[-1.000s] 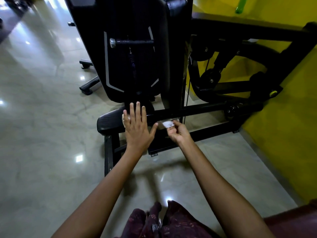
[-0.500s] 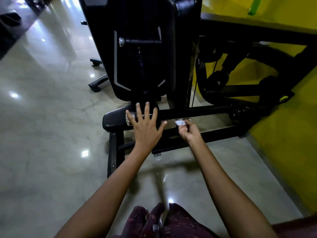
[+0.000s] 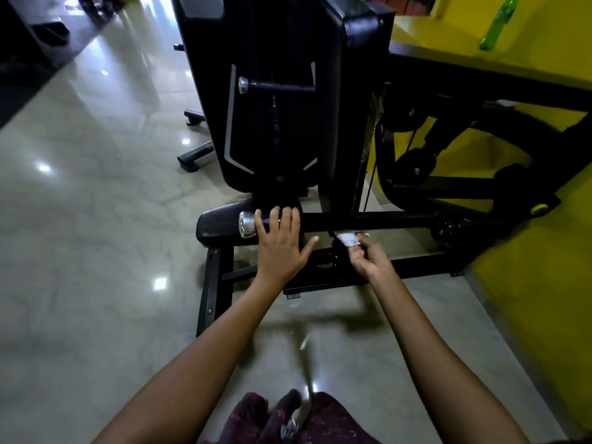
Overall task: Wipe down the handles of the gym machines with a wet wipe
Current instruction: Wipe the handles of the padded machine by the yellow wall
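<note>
1. Reaching toward the black gym machine (image 3: 282, 123), keeping the low handle (image 3: 256, 223) steady.
2. Resting the left hand (image 3: 278, 248), fingers straight, on that handle by its chrome cap.
3. Pinching the wet wipe (image 3: 349, 239) in the right hand (image 3: 368, 256), just beside the bar; pressing it flat before stroking.

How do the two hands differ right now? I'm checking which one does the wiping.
The left hand lies flat with fingers straight and spread over the lower handle by its chrome end cap; the right hand is curled. The left hand holds nothing, while the right hand pinches a small white wet wipe. The left hand sits on the bar; the right hand is just below it. Both are bare and reach forward to the same machine.
</note>
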Demonstrator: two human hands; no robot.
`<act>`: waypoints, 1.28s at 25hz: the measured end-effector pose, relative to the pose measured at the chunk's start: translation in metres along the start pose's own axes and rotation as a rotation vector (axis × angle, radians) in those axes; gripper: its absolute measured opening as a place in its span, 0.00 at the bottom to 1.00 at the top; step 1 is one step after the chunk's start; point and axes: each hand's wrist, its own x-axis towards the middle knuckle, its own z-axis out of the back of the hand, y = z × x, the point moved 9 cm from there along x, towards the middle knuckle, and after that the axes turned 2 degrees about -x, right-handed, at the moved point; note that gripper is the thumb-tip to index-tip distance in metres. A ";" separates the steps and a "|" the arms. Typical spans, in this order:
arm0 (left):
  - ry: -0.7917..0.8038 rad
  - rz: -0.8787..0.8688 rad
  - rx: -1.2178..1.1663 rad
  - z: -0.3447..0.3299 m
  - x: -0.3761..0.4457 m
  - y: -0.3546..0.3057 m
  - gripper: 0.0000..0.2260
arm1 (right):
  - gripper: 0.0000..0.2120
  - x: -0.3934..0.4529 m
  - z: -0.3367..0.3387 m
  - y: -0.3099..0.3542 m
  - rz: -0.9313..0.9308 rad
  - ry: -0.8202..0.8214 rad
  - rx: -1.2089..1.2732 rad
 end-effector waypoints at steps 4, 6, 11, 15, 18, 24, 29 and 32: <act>-0.009 -0.004 0.014 -0.001 -0.001 0.001 0.30 | 0.14 0.000 0.004 0.007 -0.006 0.023 0.067; -0.020 -0.003 0.010 -0.001 0.000 0.000 0.29 | 0.14 -0.003 -0.005 -0.006 -0.030 0.023 -0.001; -0.065 -0.004 -0.003 0.001 -0.001 0.001 0.29 | 0.16 -0.006 0.008 0.021 0.003 -0.041 0.164; -0.082 -0.005 0.005 0.001 0.000 0.000 0.29 | 0.15 -0.005 -0.005 0.006 -0.021 0.026 0.051; -0.124 -0.012 -0.016 0.002 -0.001 0.002 0.29 | 0.21 -0.005 0.002 0.026 0.021 -0.010 -0.043; -0.091 0.000 -0.015 0.000 -0.001 0.001 0.29 | 0.17 -0.003 0.009 0.035 0.025 0.048 0.136; -0.081 0.005 -0.010 0.000 0.000 0.001 0.29 | 0.18 -0.001 0.016 0.040 0.039 0.132 0.458; -0.071 0.005 -0.007 0.000 0.000 0.002 0.29 | 0.22 -0.004 0.022 0.040 0.030 0.064 0.314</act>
